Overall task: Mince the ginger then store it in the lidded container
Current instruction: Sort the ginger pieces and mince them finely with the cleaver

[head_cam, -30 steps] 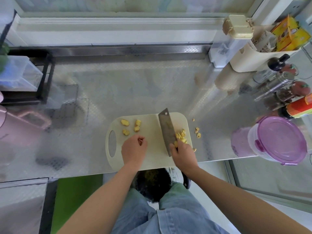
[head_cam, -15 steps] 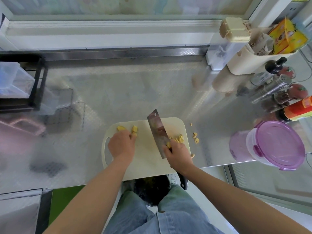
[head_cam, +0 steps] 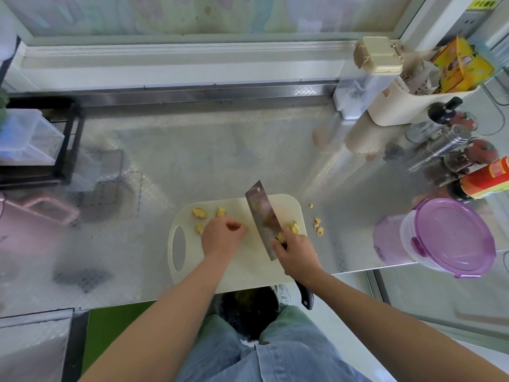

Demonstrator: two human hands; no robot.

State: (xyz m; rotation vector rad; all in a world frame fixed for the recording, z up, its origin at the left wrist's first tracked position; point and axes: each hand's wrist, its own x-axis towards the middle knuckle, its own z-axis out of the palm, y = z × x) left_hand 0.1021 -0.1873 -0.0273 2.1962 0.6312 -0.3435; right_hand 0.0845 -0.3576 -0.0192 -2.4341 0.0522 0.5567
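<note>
We mince ginger (head_cam: 199, 213) at the surface's (head_cam: 192, 161) near edge: right hand (head_cam: 296, 252) clamps cleaver (head_cam: 263, 216), left hand (head_cam: 221, 239) curled, hold unclear; finer chops likely next.

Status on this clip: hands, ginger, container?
Right hand grips cleaver. Left hand curled on board beside ginger chunks, hold unclear. Container lidded, far right. Loose bits on counter.

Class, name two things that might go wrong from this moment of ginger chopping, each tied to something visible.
The left hand lies close beside the rectangular steel cleaver that the right hand grips; a chop might nick its curled fingers. Yellow ginger bits already lie off the cream plastic cutting board on the steel counter; more may scatter.
</note>
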